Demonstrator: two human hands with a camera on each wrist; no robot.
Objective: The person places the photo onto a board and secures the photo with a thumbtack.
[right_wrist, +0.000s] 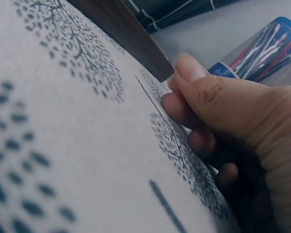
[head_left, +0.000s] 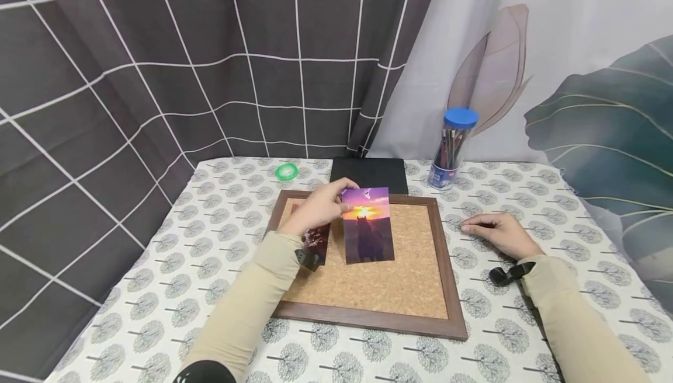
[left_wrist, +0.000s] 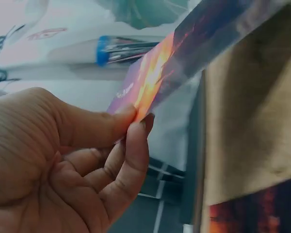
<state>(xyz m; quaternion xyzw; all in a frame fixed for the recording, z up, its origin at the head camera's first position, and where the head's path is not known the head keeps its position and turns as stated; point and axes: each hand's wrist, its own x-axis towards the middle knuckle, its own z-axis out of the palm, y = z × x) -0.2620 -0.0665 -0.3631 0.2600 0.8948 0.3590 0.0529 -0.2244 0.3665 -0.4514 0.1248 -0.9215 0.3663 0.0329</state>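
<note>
My left hand (head_left: 325,203) pinches a sunset photo (head_left: 367,231) by its left edge, thumb against fingertips, as the left wrist view also shows. The photo, purple and orange with a dark animal silhouette, is held above a cork board (head_left: 415,254) in a brown wooden frame. A darker, reddish photo (head_left: 315,240) is on the board's left side, partly hidden by my left forearm. My right hand (head_left: 502,234) rests on the tablecloth right of the board. Its fingers are loosely curled, and nothing shows between them in the right wrist view (right_wrist: 208,107).
Behind the board lies a flat black item (head_left: 368,174). A green tape roll (head_left: 286,171) sits at the back left. At the back right stands a clear jar (head_left: 451,149) of pencils with a blue lid. Curtains (head_left: 210,68) hang behind the tree-patterned tablecloth (head_left: 210,254).
</note>
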